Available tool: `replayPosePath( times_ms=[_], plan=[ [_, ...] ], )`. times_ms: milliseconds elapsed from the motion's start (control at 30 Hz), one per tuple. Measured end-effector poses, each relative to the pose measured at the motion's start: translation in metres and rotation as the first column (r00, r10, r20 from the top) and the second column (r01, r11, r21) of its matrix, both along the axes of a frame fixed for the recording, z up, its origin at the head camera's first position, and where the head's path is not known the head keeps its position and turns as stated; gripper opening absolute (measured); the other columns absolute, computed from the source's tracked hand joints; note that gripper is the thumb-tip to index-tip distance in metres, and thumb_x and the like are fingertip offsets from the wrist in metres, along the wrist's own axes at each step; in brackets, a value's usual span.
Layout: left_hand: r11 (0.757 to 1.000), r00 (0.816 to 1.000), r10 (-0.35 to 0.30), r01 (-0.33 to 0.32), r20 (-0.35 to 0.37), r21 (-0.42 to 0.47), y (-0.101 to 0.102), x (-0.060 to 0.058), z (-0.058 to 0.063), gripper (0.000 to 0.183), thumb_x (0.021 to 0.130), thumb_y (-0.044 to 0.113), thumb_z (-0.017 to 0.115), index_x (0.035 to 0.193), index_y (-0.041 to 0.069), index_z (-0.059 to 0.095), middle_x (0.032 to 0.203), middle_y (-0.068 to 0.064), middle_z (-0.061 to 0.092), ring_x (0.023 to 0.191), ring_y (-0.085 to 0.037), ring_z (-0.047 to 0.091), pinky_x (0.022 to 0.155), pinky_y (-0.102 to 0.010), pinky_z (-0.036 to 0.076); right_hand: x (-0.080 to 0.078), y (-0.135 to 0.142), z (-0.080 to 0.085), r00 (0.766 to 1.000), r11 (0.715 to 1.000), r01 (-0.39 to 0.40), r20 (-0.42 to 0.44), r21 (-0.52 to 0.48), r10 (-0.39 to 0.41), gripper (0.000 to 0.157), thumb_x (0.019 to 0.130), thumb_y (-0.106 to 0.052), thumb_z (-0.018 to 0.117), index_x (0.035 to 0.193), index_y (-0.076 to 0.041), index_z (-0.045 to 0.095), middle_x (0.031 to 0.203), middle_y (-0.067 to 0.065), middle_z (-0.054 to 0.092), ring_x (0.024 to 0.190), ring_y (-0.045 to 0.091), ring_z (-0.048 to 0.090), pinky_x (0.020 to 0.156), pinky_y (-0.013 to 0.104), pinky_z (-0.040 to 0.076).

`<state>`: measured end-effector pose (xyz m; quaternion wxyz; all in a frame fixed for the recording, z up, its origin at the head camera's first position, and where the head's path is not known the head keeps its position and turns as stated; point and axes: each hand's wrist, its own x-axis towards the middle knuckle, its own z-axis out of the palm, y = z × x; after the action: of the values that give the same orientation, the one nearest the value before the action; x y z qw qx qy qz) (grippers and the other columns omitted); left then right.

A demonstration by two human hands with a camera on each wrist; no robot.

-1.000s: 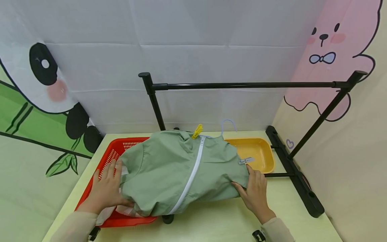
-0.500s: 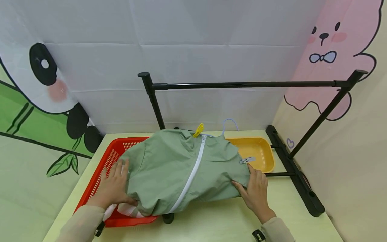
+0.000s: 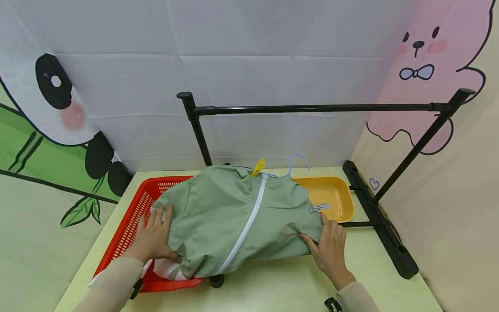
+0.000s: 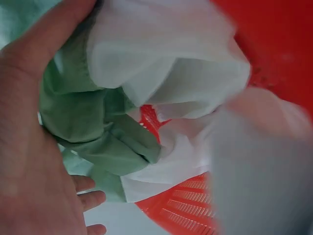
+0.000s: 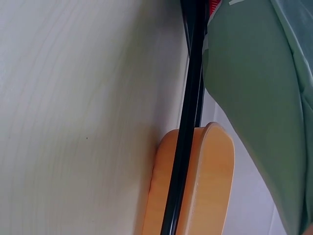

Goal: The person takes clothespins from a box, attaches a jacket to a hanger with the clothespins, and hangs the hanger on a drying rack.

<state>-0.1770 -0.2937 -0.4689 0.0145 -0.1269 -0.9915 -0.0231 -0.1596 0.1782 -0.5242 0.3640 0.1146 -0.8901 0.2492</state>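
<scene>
A green zip jacket point(image 3: 218, 216) with a white zipper point(image 3: 249, 225) lies across the red basket and the table. My left hand point(image 3: 153, 238) rests along its left side, fingers spread and fairly straight; in the left wrist view green cloth and white lining point(image 4: 156, 49) bunch beside the palm. My right hand point(image 3: 331, 247) grips the jacket's right edge, thumb on top; in the right wrist view that side hangs above the table. At the collar sit a yellow clothespin point(image 3: 258, 167) and the hook of a light blue hanger point(image 3: 299, 156).
The red basket point(image 3: 134, 216) stands under the jacket's left side, with white and pink cloth point(image 3: 165, 268) showing at its front. A yellow tray point(image 3: 345, 199) is behind the right hand. A black rack point(image 3: 312, 108) spans the table, its foot point(image 3: 383, 229) at the right.
My left hand has moved right over the jacket's left side, and that side has shifted slightly with it. The right hand stays at the right edge.
</scene>
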Motion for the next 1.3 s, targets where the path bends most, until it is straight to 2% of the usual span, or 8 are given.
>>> replayPosePath(
  times_ms=[100,433,600,767,1067,1300],
  plan=[
    [1.0,1.0,0.002,-0.002,-0.007,-0.015,0.001,-0.003,0.0,0.152,0.036,0.066,0.09,0.148,-0.011,0.023,0.148,-0.041,0.027,0.134,-0.059,0.027,0.102,-0.076,0.018,0.0,0.0,0.0,1.0,1.0,0.002,0.001,-0.001,-0.002,0.094,0.091,-0.074,0.038,0.133,0.01,0.045,0.095,0.025,0.046,0.075,0.034,0.034,0.072,0.046,0.027],
    [0.998,0.999,0.005,-0.003,0.041,-0.06,0.006,-0.011,0.0,0.152,0.034,0.065,0.092,0.148,-0.011,0.027,0.147,-0.043,0.027,0.133,-0.061,0.029,0.101,-0.076,0.021,0.002,-0.001,0.001,1.0,1.0,0.01,0.002,0.0,-0.01,0.093,0.092,-0.073,0.037,0.132,0.011,0.045,0.092,0.023,0.045,0.075,0.034,0.035,0.071,0.046,0.028],
    [0.997,0.996,0.0,0.008,0.09,-0.082,0.008,-0.016,0.0,0.151,0.034,0.063,0.093,0.148,-0.011,0.027,0.146,-0.043,0.027,0.134,-0.061,0.027,0.102,-0.076,0.018,0.003,-0.001,0.001,1.0,1.0,0.011,0.004,-0.001,-0.011,0.093,0.092,-0.073,0.036,0.132,0.011,0.045,0.092,0.023,0.045,0.075,0.034,0.034,0.072,0.047,0.028],
    [0.996,0.996,-0.02,0.029,0.092,-0.087,0.011,-0.021,-0.001,0.149,0.033,0.06,0.094,0.148,-0.01,0.029,0.147,-0.043,0.027,0.134,-0.061,0.026,0.103,-0.076,0.017,0.004,-0.001,0.001,1.0,1.0,0.008,0.007,-0.007,-0.008,0.094,0.092,-0.074,0.036,0.132,0.011,0.045,0.092,0.023,0.045,0.076,0.035,0.035,0.073,0.047,0.028],
    [0.993,0.996,-0.044,0.053,0.083,-0.104,0.014,-0.034,-0.011,0.147,0.035,0.056,0.096,0.148,-0.009,0.028,0.148,-0.041,0.027,0.135,-0.059,0.026,0.104,-0.074,0.018,0.006,-0.001,-0.001,1.0,1.0,0.015,0.021,-0.014,-0.015,0.097,0.09,-0.075,0.036,0.133,0.011,0.045,0.093,0.024,0.046,0.076,0.034,0.034,0.073,0.047,0.028],
    [0.989,0.995,-0.023,0.038,0.102,-0.142,0.015,-0.042,-0.018,0.15,0.035,0.061,0.094,0.149,-0.009,0.027,0.148,-0.041,0.028,0.135,-0.059,0.028,0.104,-0.074,0.018,0.007,-0.001,-0.002,0.999,1.0,0.027,0.026,-0.005,-0.027,0.096,0.09,-0.076,0.036,0.133,0.011,0.044,0.092,0.023,0.045,0.075,0.033,0.033,0.072,0.046,0.028]
  ],
)
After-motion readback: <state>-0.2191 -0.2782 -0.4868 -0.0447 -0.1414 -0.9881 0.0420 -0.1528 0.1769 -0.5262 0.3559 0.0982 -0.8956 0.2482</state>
